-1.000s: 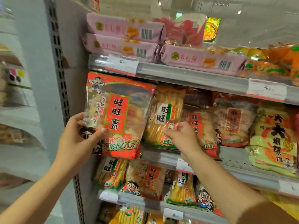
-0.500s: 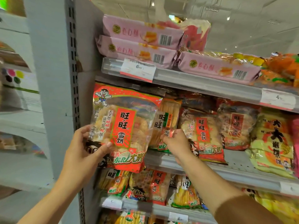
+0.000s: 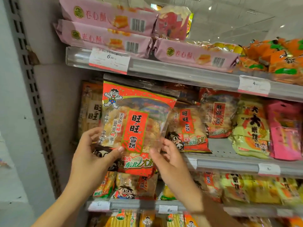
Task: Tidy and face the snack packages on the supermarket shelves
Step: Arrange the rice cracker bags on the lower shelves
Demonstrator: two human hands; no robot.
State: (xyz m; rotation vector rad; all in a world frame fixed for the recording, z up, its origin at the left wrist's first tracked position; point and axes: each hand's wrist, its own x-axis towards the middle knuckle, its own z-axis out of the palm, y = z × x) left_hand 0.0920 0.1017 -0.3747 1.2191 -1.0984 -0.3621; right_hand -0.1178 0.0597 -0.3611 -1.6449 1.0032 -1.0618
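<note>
A large red rice-cracker bag with a cartoon boy on it is held upright in front of the middle shelf. My left hand grips its lower left corner, thumb across the front. My right hand holds its lower right edge between thumb and fingers. Behind the bag at the far left stands a yellow striped bag. A smaller red bag of the same kind stands just right of it, facing out.
Pink long packages are stacked on the top shelf above a price tag. Orange packs lie at the top right. Yellow and pink bags fill the middle shelf's right. A perforated grey upright bounds the left.
My right hand has let go of the yellow striped bag on the shelf and come to the red bag's right edge. The red bag has shifted right, now held by both hands.
</note>
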